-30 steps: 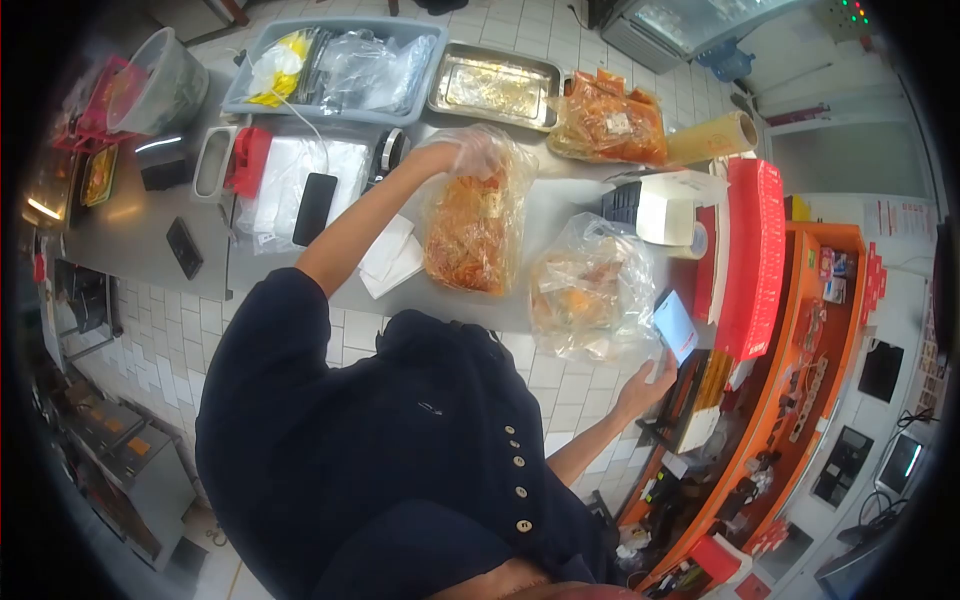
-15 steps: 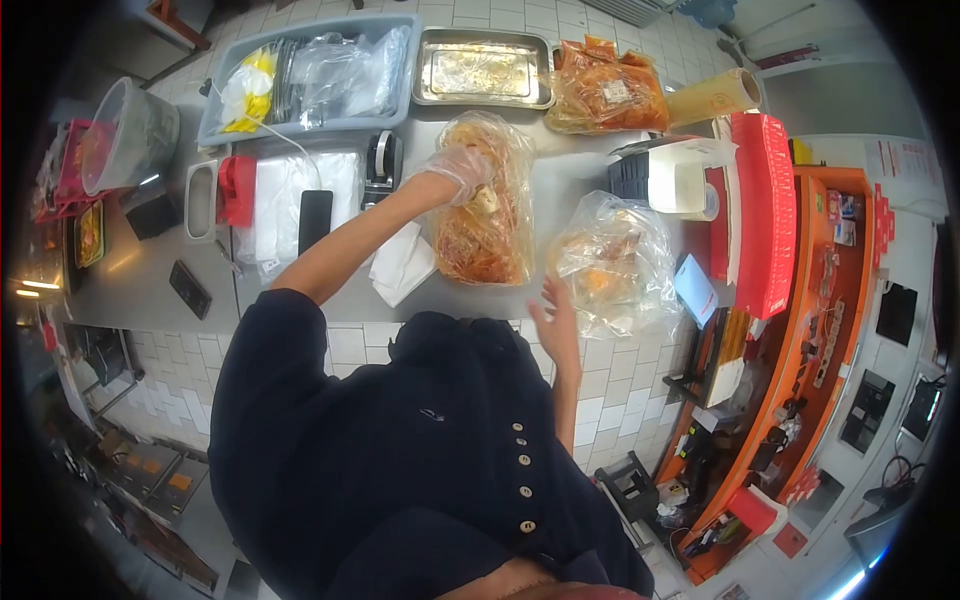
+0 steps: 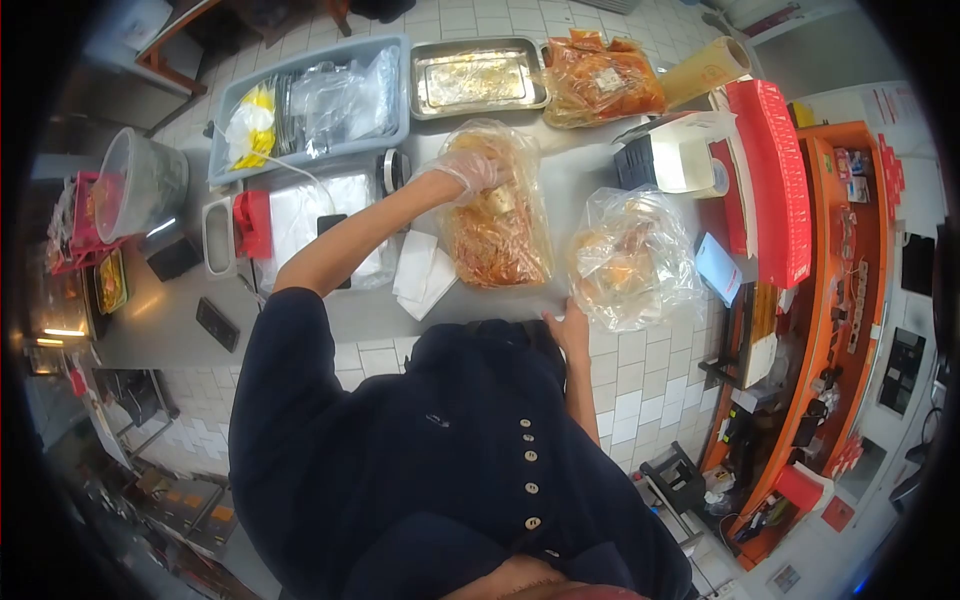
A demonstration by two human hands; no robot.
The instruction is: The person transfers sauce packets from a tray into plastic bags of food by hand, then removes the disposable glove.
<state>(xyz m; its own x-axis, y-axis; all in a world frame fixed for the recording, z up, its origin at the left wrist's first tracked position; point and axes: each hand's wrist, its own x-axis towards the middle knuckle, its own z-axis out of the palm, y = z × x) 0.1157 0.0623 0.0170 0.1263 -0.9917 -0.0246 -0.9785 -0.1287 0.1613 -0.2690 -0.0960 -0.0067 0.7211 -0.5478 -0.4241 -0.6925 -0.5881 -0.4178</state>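
Note:
My left hand (image 3: 474, 176), in a clear plastic glove, reaches into the upper part of a clear bag of reddish-orange food (image 3: 498, 245). Its fingertips are hidden among the plastic and food. A pale piece (image 3: 499, 200) shows just below it. My bare right hand (image 3: 571, 329) is at the table's front edge, thumb apart from the fingers, with nothing seen in it. To its upper right lies a second clear bag (image 3: 632, 262) with orange and pale contents. White paper sheets (image 3: 424, 275) lie left of the first bag.
Along the back stand a blue-grey bin (image 3: 400, 110) of plastic bags, a metal tray (image 3: 478, 80), another bag of red food (image 3: 603, 85) and a film roll (image 3: 707, 70). At right are an open white box (image 3: 682, 163), a red box (image 3: 775, 185) and a light-blue phone-like slab (image 3: 718, 268).
My right hand has left the light-blue slab and moved left to the table's front edge. My left hand stays at the food bag, now lower over it. The whole view has shifted.

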